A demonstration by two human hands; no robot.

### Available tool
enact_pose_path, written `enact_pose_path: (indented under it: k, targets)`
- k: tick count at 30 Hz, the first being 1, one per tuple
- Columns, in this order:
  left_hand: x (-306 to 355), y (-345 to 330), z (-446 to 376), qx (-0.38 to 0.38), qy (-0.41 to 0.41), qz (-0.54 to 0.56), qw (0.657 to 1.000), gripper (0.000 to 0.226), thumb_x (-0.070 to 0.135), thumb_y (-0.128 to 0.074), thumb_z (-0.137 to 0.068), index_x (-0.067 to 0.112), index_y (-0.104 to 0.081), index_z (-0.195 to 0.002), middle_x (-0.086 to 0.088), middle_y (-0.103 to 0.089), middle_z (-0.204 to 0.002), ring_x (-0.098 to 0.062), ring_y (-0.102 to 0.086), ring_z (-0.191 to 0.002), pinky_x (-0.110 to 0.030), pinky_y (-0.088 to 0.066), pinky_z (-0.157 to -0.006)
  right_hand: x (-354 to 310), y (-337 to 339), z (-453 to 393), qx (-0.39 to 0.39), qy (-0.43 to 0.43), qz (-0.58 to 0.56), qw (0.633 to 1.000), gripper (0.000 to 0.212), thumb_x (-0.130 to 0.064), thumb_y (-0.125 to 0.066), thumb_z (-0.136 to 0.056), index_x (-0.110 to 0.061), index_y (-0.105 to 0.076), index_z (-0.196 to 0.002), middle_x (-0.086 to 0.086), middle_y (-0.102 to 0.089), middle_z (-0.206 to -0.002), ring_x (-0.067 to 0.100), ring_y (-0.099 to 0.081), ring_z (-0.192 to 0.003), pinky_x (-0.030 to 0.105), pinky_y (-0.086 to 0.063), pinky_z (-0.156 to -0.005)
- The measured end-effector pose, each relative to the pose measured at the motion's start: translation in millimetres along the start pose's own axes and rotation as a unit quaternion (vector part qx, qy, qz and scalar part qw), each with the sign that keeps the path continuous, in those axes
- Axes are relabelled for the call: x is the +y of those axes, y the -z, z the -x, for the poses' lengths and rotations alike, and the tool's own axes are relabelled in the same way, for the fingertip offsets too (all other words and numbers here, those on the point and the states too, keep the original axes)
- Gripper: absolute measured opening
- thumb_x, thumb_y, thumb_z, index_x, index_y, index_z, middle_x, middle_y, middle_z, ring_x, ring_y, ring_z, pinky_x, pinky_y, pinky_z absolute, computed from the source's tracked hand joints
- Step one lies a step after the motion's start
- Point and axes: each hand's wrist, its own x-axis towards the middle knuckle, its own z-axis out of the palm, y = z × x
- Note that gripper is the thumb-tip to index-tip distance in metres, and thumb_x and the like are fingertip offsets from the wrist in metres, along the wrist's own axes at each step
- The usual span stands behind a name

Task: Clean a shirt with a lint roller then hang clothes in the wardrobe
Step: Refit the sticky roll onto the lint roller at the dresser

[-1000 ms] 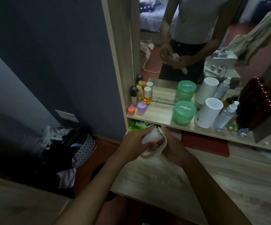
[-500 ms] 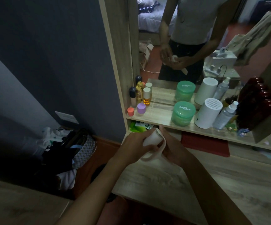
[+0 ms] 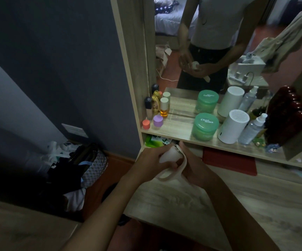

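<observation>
I hold a white lint roller (image 3: 170, 156) in both hands above the wooden dressing table (image 3: 192, 205). My left hand (image 3: 151, 161) wraps around the roller's white cylinder from the left. My right hand (image 3: 194, 169) grips the curved cream handle, which loops below the roller. The mirror (image 3: 219, 51) above the shelf reflects both hands on the roller. A pale garment (image 3: 289, 38) hangs in the mirror's reflection at the upper right. No shirt lies near my hands.
The shelf (image 3: 179, 129) holds small bottles (image 3: 157, 107), a green jar (image 3: 204, 126), a white cylinder device (image 3: 232, 126), a spray bottle (image 3: 253, 128) and a dark red object (image 3: 288, 115). A red pad (image 3: 230, 160) lies under the shelf. Bags and clothes (image 3: 77, 165) are piled on the floor at left.
Both hands keep their hold on the roller and have shifted only slightly; the view has edged a little closer to the shelf.
</observation>
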Motion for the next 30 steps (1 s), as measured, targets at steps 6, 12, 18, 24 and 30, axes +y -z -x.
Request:
enact_pose_path:
  k: [6, 12, 18, 24, 30]
  targets:
    - [-3.9, -3.0, -2.6, 0.003, 0.001, -0.012, 1.000, 0.066, 0.049, -0.074, -0.073, 0.034, -0.054, -0.134, 0.007, -0.070, -0.116, -0.007, -0.064, -0.101, -0.022, -0.048, -0.080, -5.0, -6.9, 3.7, 0.004, -0.011, 0.005, 1.000, 0.056, -0.041, -0.031, -0.103, 0.004, -0.062, -0.116, 0.026, -0.066, -0.117, 0.028, -0.067, -0.106, 0.032, -0.056, -0.081]
    - [-4.4, -0.5, -2.8, -0.001, -0.006, -0.016, 1.000, 0.063, 0.045, -0.074, -0.075, 0.033, -0.054, -0.134, 0.006, -0.069, -0.117, -0.006, -0.063, -0.102, -0.020, -0.046, -0.077, -1.5, -6.1, -0.3, 0.019, -0.011, 0.002, 1.000, 0.057, -0.042, -0.033, -0.103, 0.003, -0.066, -0.112, 0.027, -0.065, -0.116, 0.029, -0.067, -0.105, 0.033, -0.056, -0.082]
    - [-5.4, 13.7, -9.7, 0.004, 0.011, 0.006, 1.000, 0.060, 0.047, -0.074, -0.076, 0.032, -0.057, -0.132, 0.010, -0.067, -0.120, -0.004, -0.061, -0.107, -0.023, -0.049, -0.088, 8.2, -10.8, -19.3, 0.108, 0.048, 0.041, 0.992, 0.062, -0.060, -0.060, -0.078, -0.002, -0.068, -0.096, 0.011, -0.075, -0.088, 0.019, -0.069, -0.086, 0.021, -0.055, -0.068]
    - [-15.1, 47.2, -12.2, 0.077, 0.044, 0.002, 0.996, 0.054, 0.033, -0.073, -0.080, 0.026, -0.057, -0.132, 0.003, -0.067, -0.120, -0.013, -0.063, -0.104, -0.034, -0.052, -0.089, 6.2, -9.9, 2.5, 0.028, 0.008, 0.502, 0.864, 0.026, -0.028, -0.051, -0.099, -0.003, -0.059, -0.096, 0.008, -0.055, -0.067, 0.010, -0.046, -0.046, 0.024, -0.036, -0.046]
    - [-18.1, 57.7, 15.9, 0.173, 0.031, -0.003, 0.984, 0.042, 0.029, -0.065, -0.087, 0.022, -0.060, -0.128, 0.004, -0.062, -0.123, -0.010, -0.057, -0.108, -0.032, -0.047, -0.094, 16.4, -38.6, -30.2, 0.116, 0.072, 0.563, 0.815, 0.011, -0.038, -0.059, -0.093, -0.030, -0.057, -0.086, -0.013, -0.050, -0.058, 0.000, -0.047, -0.045, 0.010, -0.033, -0.038]
